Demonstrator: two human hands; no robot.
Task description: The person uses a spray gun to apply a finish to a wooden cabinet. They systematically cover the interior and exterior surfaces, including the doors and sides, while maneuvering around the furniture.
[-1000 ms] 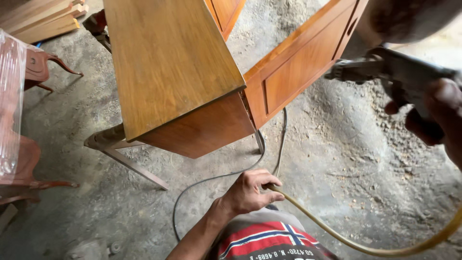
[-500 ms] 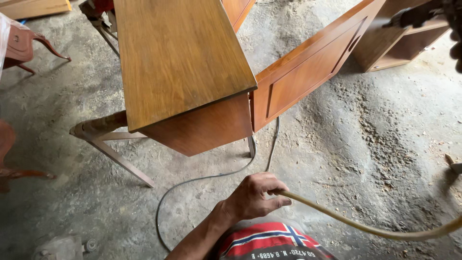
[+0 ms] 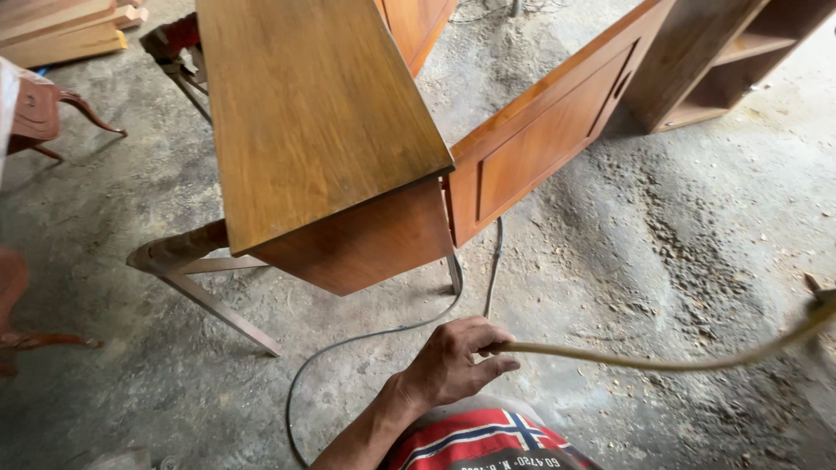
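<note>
Below the cabinet (image 3: pixel 322 148), left hand (image 3: pixel 453 364) grips hose (image 3: pixel 662 359) running rightward.

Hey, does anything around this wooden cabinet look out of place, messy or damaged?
Nothing looks damaged. The cabinet sits on a metal stand. A grey cable trails loose across the dusty floor, and the left hand holds a yellowish hose.

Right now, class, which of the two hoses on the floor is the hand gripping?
The left hand grips the thick yellowish hose running off right, not the thin grey hose curving under the wooden cabinet.
</note>
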